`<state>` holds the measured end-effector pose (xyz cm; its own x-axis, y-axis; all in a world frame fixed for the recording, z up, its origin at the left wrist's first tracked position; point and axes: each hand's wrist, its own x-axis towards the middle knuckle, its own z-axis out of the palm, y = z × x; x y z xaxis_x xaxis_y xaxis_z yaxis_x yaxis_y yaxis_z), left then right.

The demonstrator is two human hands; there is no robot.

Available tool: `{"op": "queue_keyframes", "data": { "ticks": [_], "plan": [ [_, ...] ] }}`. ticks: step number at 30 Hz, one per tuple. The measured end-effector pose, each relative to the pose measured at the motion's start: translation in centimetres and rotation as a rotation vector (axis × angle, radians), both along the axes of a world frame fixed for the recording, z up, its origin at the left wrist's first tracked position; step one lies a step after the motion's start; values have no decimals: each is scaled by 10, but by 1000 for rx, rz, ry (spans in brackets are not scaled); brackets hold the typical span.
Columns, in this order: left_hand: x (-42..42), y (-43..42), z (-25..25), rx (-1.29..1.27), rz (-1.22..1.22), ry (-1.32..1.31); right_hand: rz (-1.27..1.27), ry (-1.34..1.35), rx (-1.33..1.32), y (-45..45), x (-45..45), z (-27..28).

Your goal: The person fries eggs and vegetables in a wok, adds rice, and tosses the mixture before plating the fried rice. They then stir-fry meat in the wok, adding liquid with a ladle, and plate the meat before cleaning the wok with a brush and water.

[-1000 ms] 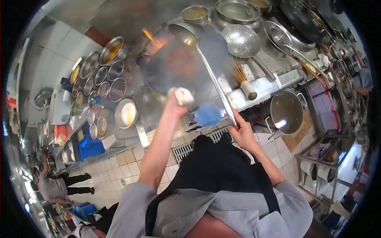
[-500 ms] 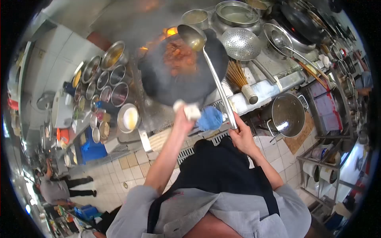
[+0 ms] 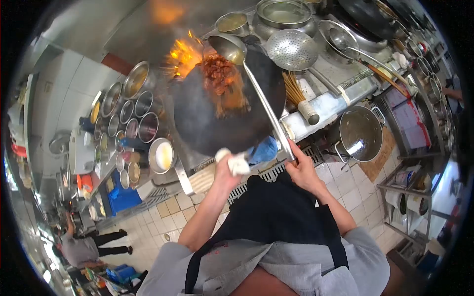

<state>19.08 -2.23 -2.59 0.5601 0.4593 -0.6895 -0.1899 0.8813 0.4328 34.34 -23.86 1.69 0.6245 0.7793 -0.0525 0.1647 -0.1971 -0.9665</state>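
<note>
My left hand (image 3: 227,171) is closed round a white cloth (image 3: 236,163) at the near rim of a large dark wok (image 3: 197,123). Reddish-brown food (image 3: 219,79) lies toward the wok's far side, with orange flames (image 3: 182,58) beyond its far left edge. My right hand (image 3: 302,168) grips the handle end of a long metal ladle (image 3: 266,106). The ladle's bowl hangs at the wok's far rim, beside the food. Close to the cloth, on its right, is a blue cloth (image 3: 264,150).
Several metal bowls (image 3: 148,127) stand at the left. A perforated strainer (image 3: 292,50) and a bamboo brush (image 3: 303,106) are right of the wok. A large pot (image 3: 360,133) stands further right. Another person (image 3: 81,249) is at the lower left.
My left hand and the wok have come nearer to my body. The flames have grown, the smoke over the food has thinned, and the ladle has shifted slightly left.
</note>
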Motion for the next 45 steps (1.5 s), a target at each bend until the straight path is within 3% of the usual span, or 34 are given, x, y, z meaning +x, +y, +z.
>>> {"op": "queue_keyframes", "data": {
  "ticks": [3, 5, 9, 10, 12, 16, 18, 21, 22, 23, 26, 27, 30, 32, 33, 36, 40, 42, 44, 45],
  "plan": [
    [9, 1, 57, -145, 26, 87, -27, -29, 27, -2, -4, -14],
    [33, 49, 44, -173, 20, -79, -28, 195, -20, -1, -7, -6],
    [44, 47, 5, -37, 35, -25, 7, 126, 30, 4, -4, -17],
    [38, 21, 15, -58, 75, 64, -6, 81, 83, 4, -6, -17],
    [9, -6, 16, -55, 9, 1, -14, -39, 29, -3, -6, -4],
    [31, 29, 61, -147, 24, 40, -12, -53, -13, -5, -4, 1],
    [40, 78, 24, -195, -234, -311, -11, 89, 20, 0, 2, 6],
    [34, 32, -6, -67, 112, -19, -23, 116, 24, 6, 13, 13],
    [21, 0, 24, -37, 88, 12, -39, 83, 27, 7, 16, 16],
    [-20, 11, -45, -228, -50, -332, -53, 58, 23, 3, 15, 20],
    [-1, -9, 65, -130, 51, 140, -73, 82, 26, -5, 9, 13],
    [10, 3, 89, -106, 66, 146, -77, 110, 31, -5, 8, 13],
    [28, 67, 48, -129, -182, -151, -80, 155, 20, 4, 10, 19],
    [29, 49, 13, -77, -30, -18, -71, 182, -48, 3, 12, 21],
    [34, 36, 4, -46, 45, 38, -101, 128, 64, 4, 11, 9],
    [-5, -12, 19, -82, 18, 0, -99, 74, 48, -4, 8, 15],
    [30, 22, 100, -131, 111, 107, -80, 174, 30, -10, 6, 14],
    [27, 79, 38, -247, -313, -447, -71, 264, 21, -8, 8, 14],
    [44, 50, 10, -19, -19, -30, -46, 227, 13, -10, 9, 10],
    [38, 29, 2, -55, 96, 57, -44, 188, 15, -12, 10, 7]
  ]
}}
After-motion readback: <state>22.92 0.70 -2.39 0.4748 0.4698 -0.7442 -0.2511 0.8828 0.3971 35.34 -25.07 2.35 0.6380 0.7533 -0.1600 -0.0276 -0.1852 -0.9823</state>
